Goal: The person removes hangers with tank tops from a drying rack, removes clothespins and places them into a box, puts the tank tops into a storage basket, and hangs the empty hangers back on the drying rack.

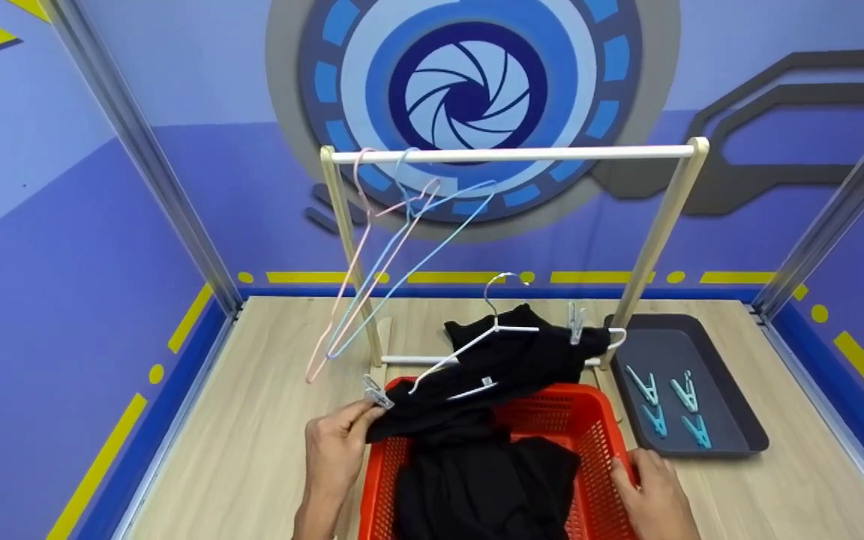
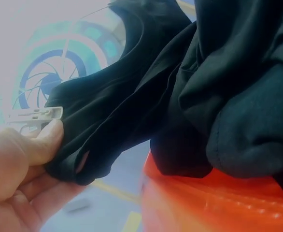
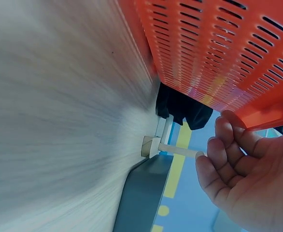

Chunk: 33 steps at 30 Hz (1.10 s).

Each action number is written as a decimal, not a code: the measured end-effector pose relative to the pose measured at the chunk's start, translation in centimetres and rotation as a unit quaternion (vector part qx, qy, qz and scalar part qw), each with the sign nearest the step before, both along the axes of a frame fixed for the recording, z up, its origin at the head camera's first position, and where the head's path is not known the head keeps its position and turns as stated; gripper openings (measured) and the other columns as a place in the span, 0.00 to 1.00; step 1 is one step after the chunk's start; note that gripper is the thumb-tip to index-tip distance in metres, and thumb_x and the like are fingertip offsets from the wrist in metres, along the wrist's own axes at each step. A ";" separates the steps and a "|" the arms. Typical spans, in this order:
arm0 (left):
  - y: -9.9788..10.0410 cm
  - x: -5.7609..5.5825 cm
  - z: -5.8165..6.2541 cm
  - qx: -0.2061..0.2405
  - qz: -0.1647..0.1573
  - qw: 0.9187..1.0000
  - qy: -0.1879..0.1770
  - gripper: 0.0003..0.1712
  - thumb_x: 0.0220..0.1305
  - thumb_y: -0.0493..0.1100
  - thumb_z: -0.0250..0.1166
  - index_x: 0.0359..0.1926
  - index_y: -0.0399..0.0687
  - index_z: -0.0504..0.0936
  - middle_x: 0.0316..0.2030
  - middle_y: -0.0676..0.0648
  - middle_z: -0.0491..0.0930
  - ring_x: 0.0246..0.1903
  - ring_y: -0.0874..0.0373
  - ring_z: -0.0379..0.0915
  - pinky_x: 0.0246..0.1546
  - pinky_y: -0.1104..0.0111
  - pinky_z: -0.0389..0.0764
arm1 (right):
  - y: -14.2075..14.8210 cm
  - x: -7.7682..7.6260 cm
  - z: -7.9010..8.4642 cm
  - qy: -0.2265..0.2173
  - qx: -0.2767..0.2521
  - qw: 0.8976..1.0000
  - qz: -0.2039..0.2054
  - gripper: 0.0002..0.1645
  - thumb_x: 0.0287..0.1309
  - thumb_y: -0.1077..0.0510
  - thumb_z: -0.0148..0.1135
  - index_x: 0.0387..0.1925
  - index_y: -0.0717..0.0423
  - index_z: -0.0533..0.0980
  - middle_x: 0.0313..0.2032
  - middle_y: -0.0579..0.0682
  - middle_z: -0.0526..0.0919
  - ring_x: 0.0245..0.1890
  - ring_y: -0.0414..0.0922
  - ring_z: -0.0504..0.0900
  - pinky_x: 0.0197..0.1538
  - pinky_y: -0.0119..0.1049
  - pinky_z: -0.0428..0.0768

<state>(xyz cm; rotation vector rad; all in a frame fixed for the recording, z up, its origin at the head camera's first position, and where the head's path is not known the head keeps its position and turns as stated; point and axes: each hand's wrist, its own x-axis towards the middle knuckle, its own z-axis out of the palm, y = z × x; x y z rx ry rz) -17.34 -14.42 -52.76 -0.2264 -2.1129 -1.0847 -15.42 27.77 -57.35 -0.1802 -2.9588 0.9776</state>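
A black garment (image 1: pixel 529 360) lies across the far part of the red basket (image 1: pixel 604 427), with a white hanger (image 1: pixel 451 356) in it. Clear clips sit at both ends: one clip (image 1: pixel 576 324) at the right, another clip (image 2: pixel 37 114) at the left. Beside that left clip, my left hand (image 1: pixel 336 448) pinches the garment's edge between thumb and fingers. My right hand (image 1: pixel 655 491) grips the basket's right rim, thumb over the inner side and fingers curled beneath the outside, as the right wrist view shows. More black cloth (image 1: pixel 484 487) is heaped inside the basket.
Behind the basket stands a rack (image 1: pixel 514 154) with a pink hanger (image 1: pixel 319 352) and a blue hanger (image 1: pixel 432 259) hooked on the left of its bar. To the right, a dark grey tray (image 1: pixel 732 431) holds several teal and pale green clothespins (image 1: pixel 697 431). Walls enclose the table (image 1: pixel 267 375).
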 end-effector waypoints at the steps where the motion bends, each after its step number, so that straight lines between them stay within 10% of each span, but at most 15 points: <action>1: -0.1 0.0 0.0 -0.002 -0.003 1.000 -0.007 0.08 0.54 0.32 0.81 0.34 0.48 0.95 0.32 0.52 0.91 0.32 0.61 0.88 0.34 0.74 0.85 | 0.0 0.0 0.0 0.002 0.001 1.000 0.000 0.13 0.76 0.53 0.58 0.42 0.61 0.77 0.36 0.50 0.77 0.39 0.49 0.72 0.42 0.49 0.75; 17: -2.0 -0.5 0.0 -0.010 -0.093 0.994 -0.057 0.08 0.58 0.30 0.79 0.34 0.48 0.95 0.34 0.52 0.91 0.34 0.66 0.86 0.32 0.78 0.83 | 0.0 -0.1 0.0 0.001 0.002 1.000 -0.002 0.13 0.76 0.53 0.59 0.42 0.62 0.77 0.35 0.49 0.76 0.38 0.48 0.71 0.41 0.47 0.74; 33: -3.8 -1.6 -2.7 0.002 -0.145 0.986 -0.078 0.09 0.59 0.31 0.78 0.32 0.51 0.93 0.33 0.57 0.90 0.31 0.69 0.81 0.32 0.79 0.80 | 0.0 0.2 -0.1 0.030 0.002 1.000 -0.006 0.11 0.75 0.55 0.61 0.40 0.60 0.78 0.34 0.49 0.76 0.36 0.48 0.71 0.40 0.47 0.74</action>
